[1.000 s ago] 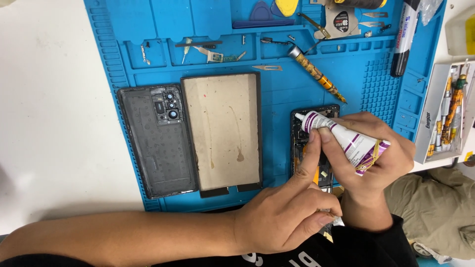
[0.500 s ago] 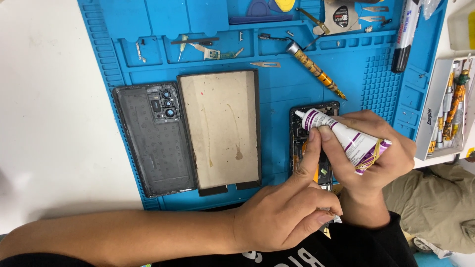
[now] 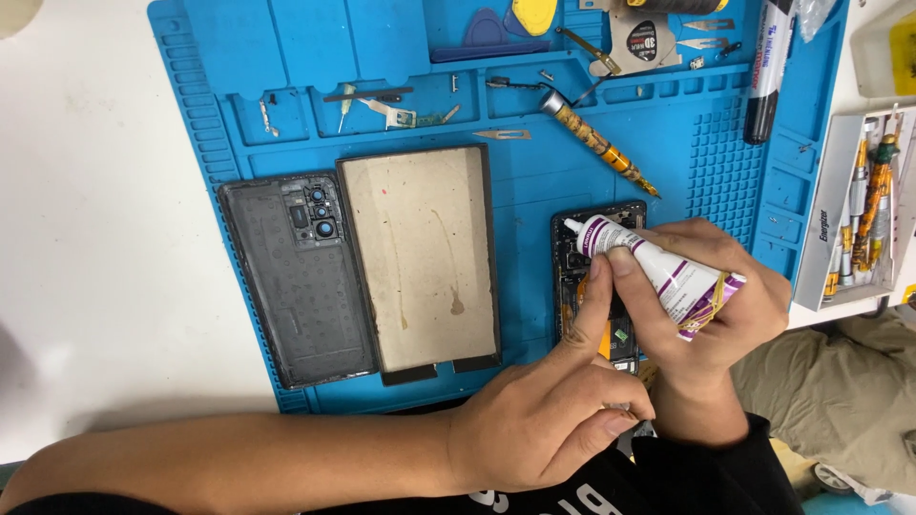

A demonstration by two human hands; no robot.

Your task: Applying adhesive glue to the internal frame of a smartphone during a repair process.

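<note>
My right hand grips a white and purple glue tube, its nozzle pointing at the top left corner of an opened phone body on the blue work mat. My left hand rests on the phone's lower part, its index finger stretched up along the phone toward the tube's nozzle. The hands hide most of the phone. To the left lie a detached screen panel, face down with its tan back showing, and a dark back cover with camera lenses.
A yellow-patterned screwdriver lies diagonally on the mat above the phone. Tweezers, small parts and picks fill the mat's upper trays. A black marker sits at upper right. A grey box of screwdriver bits stands off the mat's right edge.
The hands and tube stay in nearly the same place on the phone; the view has shifted slightly. Nothing was picked up or let go.
</note>
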